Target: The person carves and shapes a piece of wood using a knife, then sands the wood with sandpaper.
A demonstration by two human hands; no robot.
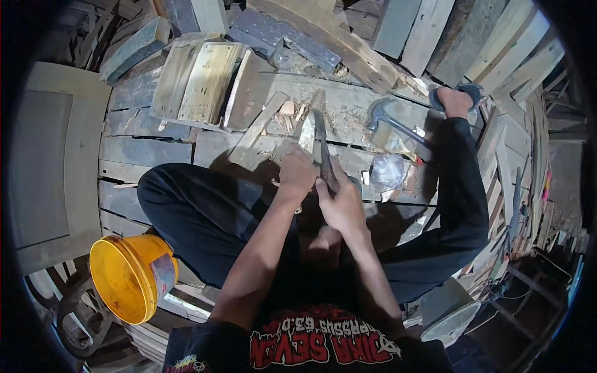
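Note:
My left hand (297,168) is closed round a pale wooden piece (306,137) held out in front of me. My right hand (339,202) grips the worn, dark handle of a bladed tool (319,130), whose narrow dark blade lies along the right side of that piece. Wood chips (287,109) and a loose strip (255,130) lie just ahead on the plank floor (143,149). A claw hammer (401,127) rests to the right, beside a small transparent plastic bag (388,173). The lower part of the pale piece is hidden by my fingers.
A small wooden box-like assembly (205,81) stands ahead-left. Stacked boards (504,43) and timber (336,43) line the back and right. A yellow bucket (124,276) sits at lower left near a wooden panel (46,165). My bent legs (186,211) frame the work.

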